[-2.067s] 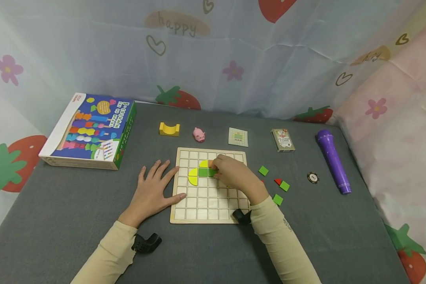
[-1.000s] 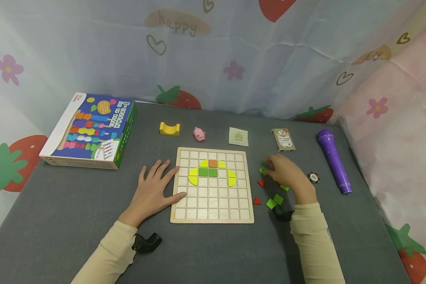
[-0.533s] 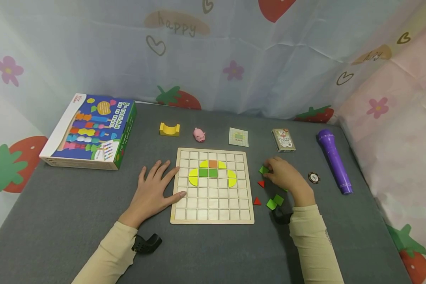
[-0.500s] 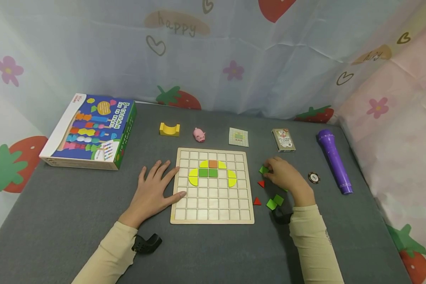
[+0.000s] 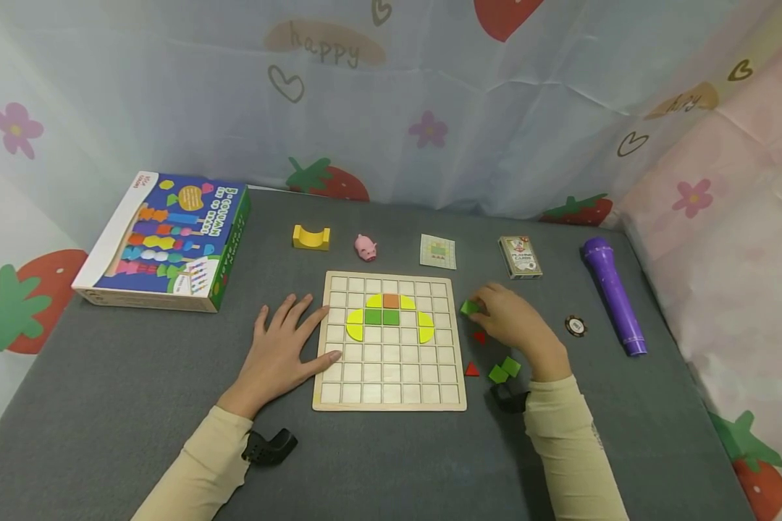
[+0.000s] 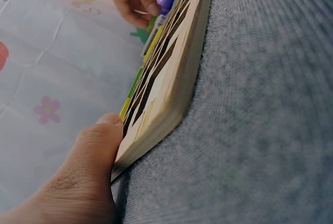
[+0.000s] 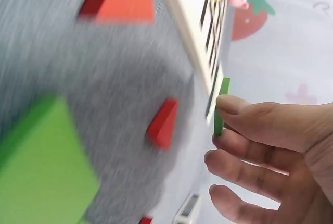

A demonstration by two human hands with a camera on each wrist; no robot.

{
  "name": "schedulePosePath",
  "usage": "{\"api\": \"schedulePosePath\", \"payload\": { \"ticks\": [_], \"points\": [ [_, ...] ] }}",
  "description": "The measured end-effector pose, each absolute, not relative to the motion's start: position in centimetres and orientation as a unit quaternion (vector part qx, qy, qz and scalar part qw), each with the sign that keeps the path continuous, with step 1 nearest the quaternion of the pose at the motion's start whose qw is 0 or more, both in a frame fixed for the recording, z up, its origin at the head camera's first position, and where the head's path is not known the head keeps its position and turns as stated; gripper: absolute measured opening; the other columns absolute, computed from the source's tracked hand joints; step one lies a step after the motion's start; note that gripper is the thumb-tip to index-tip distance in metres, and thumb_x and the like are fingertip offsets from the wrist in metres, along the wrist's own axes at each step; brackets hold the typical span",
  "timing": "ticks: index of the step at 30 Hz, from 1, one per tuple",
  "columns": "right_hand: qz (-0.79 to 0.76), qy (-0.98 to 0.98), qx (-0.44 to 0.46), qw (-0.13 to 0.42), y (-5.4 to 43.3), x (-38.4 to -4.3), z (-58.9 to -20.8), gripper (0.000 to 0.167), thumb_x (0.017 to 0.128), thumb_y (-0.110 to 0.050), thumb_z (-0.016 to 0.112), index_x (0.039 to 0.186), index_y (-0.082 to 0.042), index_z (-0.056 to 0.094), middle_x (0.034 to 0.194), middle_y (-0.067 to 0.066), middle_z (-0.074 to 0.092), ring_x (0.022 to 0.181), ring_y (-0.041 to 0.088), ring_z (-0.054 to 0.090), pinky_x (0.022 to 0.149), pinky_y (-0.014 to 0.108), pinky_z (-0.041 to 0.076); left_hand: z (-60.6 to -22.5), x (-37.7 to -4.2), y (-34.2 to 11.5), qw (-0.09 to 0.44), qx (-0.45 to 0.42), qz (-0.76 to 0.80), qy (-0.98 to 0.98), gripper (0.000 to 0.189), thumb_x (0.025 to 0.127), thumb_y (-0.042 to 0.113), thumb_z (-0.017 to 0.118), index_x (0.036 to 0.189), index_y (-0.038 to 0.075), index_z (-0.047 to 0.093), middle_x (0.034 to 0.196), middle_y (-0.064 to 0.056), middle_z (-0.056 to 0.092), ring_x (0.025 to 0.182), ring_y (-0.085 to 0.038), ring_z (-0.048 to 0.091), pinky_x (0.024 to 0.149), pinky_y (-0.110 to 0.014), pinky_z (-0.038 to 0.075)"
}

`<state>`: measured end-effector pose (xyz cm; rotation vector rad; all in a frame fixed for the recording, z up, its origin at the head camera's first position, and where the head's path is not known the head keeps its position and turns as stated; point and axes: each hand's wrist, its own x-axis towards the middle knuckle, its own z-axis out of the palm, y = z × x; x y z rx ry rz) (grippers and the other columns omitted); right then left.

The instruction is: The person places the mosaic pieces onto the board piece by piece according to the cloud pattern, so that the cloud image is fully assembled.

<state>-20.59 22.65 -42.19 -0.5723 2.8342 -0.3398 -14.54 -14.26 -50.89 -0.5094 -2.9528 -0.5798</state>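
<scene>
My right hand [image 5: 513, 322] pinches a green square tile [image 5: 469, 307] between thumb and index finger, just off the right edge of the wooden grid board [image 5: 391, 373]. In the right wrist view the green tile [image 7: 225, 86] stands edge-on at the thumb tip, the other fingers curved below. My left hand [image 5: 280, 358] lies spread along the board's left side, its thumb [image 6: 99, 143] resting on the rim. On the board sit several yellow quarter-round tiles [image 5: 426, 327], two green squares [image 5: 381, 316] and an orange square [image 5: 391, 300].
Red triangles [image 5: 472, 370] and green squares [image 5: 498, 374] lie right of the board. Behind it are a yellow arch block [image 5: 310, 237], pink pig [image 5: 366, 247], pattern card [image 5: 437, 251] and playing-card box [image 5: 520, 257]. A purple microphone [image 5: 613, 297], poker chip [image 5: 576, 325] and toy box [image 5: 163, 242] flank it.
My right hand has gone from the orange square on the board to the loose tiles, taken a green square, and moved it left toward the board. The left hand has stayed put.
</scene>
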Motion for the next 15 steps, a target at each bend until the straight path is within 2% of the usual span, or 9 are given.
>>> {"api": "schedulePosePath", "payload": {
  "ticks": [4, 10, 15],
  "points": [
    [-0.116, 0.964, -0.206, 0.119, 21.3, -20.2, -41.9, 0.033, 0.092, -0.014, 0.065, 0.121, 0.000, 0.060, 0.117, 0.014, 0.058, 0.099, 0.026, 0.061, 0.082, 0.041, 0.052, -50.9, -14.5, -14.3, 0.046, -0.168, -0.190, -0.966, 0.081, 0.082, 0.068, 0.056, 0.147, 0.023, 0.040, 0.153, -0.012, 0.032, 0.144, -0.035, 0.019, 0.111, -0.066, 0.007],
    [-0.108, 0.959, -0.235, 0.113, 19.1, -19.9, -42.1, 0.032, 0.091, -0.014, 0.066, 0.121, -0.003, 0.061, 0.113, 0.011, 0.057, 0.093, 0.022, 0.060, 0.077, 0.036, 0.052, -50.9, -14.5, -14.4, 0.048, -0.171, -0.191, -0.965, 0.078, 0.084, 0.064, 0.056, 0.147, 0.022, 0.040, 0.154, -0.012, 0.031, 0.144, -0.035, 0.019, 0.110, -0.066, 0.007],
    [-0.103, 0.953, -0.265, 0.108, 17.3, -19.7, -42.4, 0.035, 0.091, -0.016, 0.067, 0.124, -0.005, 0.059, 0.117, 0.009, 0.058, 0.098, 0.021, 0.062, 0.082, 0.035, 0.052, -50.9, -14.6, -14.4, 0.048, -0.170, -0.195, -0.965, 0.078, 0.084, 0.065, 0.057, 0.147, 0.022, 0.040, 0.153, -0.012, 0.032, 0.144, -0.036, 0.019, 0.110, -0.066, 0.007]
  ]
}}
